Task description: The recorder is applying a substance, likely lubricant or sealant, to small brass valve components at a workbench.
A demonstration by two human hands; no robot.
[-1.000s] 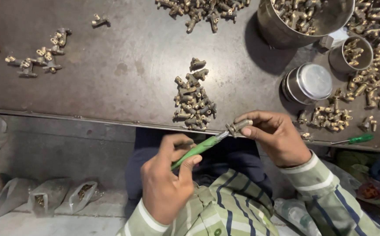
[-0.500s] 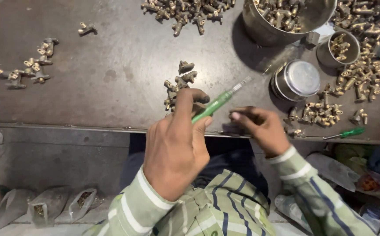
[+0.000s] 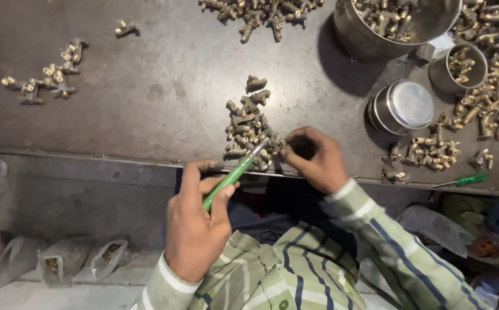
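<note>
Near the centre of the frame, left hand (image 3: 195,229) wrapped around the green handle of a screwdriver (image 3: 233,173), grip pressed together on it, metal tip angled up-right into the pile of small brass fittings (image 3: 248,129) at the front edge of the dark bench (image 3: 163,86). Right hand (image 3: 313,159) just beside the tip, fingers curled, probably pinching one fitting, though hidden under the knuckles. Judged small, hard, dense for their size and a little slick, so best pinched across the body. Upper right: steel bowl (image 3: 376,34) of more fittings, lidded tin (image 3: 401,107). Second green screwdriver (image 3: 465,180) lying at lower right.
</note>
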